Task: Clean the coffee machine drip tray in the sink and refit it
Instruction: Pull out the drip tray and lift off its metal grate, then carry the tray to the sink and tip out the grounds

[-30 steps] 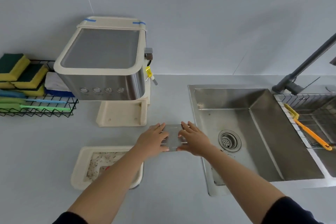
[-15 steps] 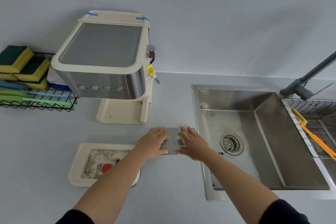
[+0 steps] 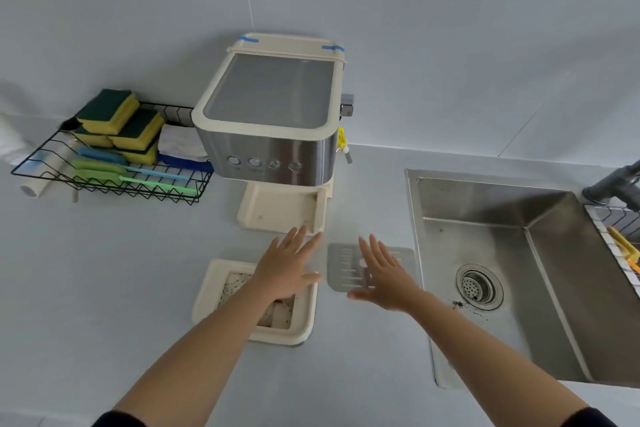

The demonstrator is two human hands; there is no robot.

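The cream and steel coffee machine (image 3: pixel 273 128) stands at the back of the counter, its base slot bare. A cream drip tray (image 3: pixel 221 295) with brown residue inside lies on the counter in front of it. The flat metal grate (image 3: pixel 341 269) lies to the tray's right, beside the steel sink (image 3: pixel 519 253). My left hand (image 3: pixel 287 270) hovers flat with straight fingers over the tray's far right corner. Spread just as flat, my right hand (image 3: pixel 381 276) is over the grate and holds nothing.
A black wire rack (image 3: pixel 104 177) at the back left holds yellow-green sponges (image 3: pixel 117 121), cloths and brushes. A dark tap (image 3: pixel 613 184) stands at the sink's far right, next to a wire drainer with a yellow brush (image 3: pixel 623 248). Dark specks lie by the sink drain (image 3: pixel 479 286).
Both hands have lifted off the grate and moved apart, the left hand shifting left over the drip tray. The grate stays on the counter. The camera has turned left.
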